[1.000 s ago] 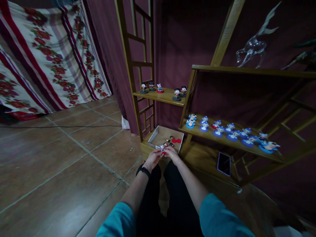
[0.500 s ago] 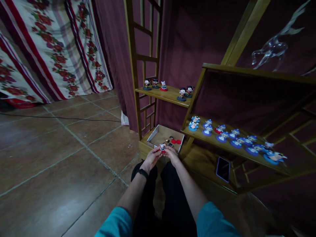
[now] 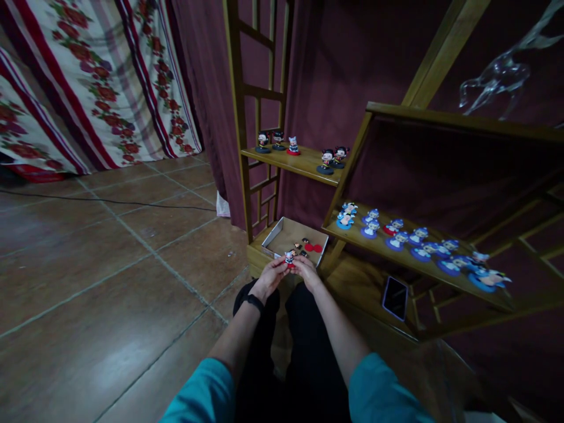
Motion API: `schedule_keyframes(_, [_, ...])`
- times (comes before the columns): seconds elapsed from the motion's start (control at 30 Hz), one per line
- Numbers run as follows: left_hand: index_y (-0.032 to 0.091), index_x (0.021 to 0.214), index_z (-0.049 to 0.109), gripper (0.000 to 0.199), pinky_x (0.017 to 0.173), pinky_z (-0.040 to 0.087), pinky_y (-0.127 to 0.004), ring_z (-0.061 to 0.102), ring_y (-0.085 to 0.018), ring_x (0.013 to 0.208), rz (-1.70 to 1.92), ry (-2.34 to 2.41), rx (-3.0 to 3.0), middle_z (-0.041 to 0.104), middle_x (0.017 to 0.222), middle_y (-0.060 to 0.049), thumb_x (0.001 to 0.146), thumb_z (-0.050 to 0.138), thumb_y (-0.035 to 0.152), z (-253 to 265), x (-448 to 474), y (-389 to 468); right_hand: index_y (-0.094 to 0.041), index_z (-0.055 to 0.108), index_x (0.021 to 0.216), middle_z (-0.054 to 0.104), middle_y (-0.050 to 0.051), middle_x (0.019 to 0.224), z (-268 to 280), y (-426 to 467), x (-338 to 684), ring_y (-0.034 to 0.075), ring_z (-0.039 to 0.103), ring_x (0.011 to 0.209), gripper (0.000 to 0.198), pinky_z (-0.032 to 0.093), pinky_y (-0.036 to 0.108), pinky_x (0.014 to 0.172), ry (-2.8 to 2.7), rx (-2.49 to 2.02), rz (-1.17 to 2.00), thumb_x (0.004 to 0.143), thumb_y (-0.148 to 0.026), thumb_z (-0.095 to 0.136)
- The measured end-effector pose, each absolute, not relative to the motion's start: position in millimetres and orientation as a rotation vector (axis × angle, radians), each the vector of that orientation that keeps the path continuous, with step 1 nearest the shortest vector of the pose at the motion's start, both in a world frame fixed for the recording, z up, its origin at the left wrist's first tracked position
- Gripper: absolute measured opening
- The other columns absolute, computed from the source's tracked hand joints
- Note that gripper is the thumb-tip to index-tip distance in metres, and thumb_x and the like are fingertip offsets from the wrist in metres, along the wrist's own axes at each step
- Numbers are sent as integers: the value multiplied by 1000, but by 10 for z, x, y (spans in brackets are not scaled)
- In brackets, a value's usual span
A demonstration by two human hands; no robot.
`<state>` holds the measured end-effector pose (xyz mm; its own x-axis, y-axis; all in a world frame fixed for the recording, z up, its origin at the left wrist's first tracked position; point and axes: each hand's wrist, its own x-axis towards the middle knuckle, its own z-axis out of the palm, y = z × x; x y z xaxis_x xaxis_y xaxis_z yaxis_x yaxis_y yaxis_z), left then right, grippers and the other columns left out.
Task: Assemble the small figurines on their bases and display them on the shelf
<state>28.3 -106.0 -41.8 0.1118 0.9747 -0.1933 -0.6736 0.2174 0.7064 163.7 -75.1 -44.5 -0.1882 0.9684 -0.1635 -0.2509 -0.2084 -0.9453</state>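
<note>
Between my two hands, just in front of the box, is a small figurine [image 3: 289, 257] with a pale head, a dark body and a red base. My left hand [image 3: 271, 277] grips it from the left side, fingers closed at the base. From the right, my right hand [image 3: 306, 272] closes on the same base. Behind them an open cardboard box [image 3: 282, 228] holds several small dark figurine parts [image 3: 304, 254] and red round bases [image 3: 314, 248].
An upper shelf [image 3: 308, 167] bears several figurines, one a similar red-based figurine [image 3: 293, 146]. The lower right shelf [image 3: 374, 242] carries rows of blue and purple-based figurines [image 3: 398, 240]. A phone [image 3: 395, 298] lies below. A clear horse ornament [image 3: 497, 79] stands top right.
The view has shifted slightly. Both hands keep hold of the figurine, which shows a little higher and more upright against the box's front edge.
</note>
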Motion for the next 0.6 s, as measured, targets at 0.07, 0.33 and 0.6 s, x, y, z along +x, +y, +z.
schedule_keyframes(0.07, [12,100,66,31,71,49,-22,63,-12,75,1293,721,513,68,93,-10,71,63,1,-414,282,-1066,-18,63,86,67,1,68,-432,-763,1653,11,62,61,29,50,24,62,-1027,-1046,1595,62,-34,68])
schedule_keyframes(0.33, [14,103,64,35,72,50,-22,64,-12,75,1297,721,529,68,92,-8,71,64,2,-393,289,-1105,-18,64,85,67,1,67,-446,-761,1654,12,62,61,27,50,24,60,-1067,-1076,1564,62,-33,67])
schedule_keyframes(0.6, [13,100,66,31,71,49,-23,63,-12,76,1277,731,542,68,91,-9,72,62,1,-371,252,-1106,-19,62,81,66,0,66,-459,-735,1616,11,60,61,27,48,24,60,-1072,-1073,1562,61,-36,68])
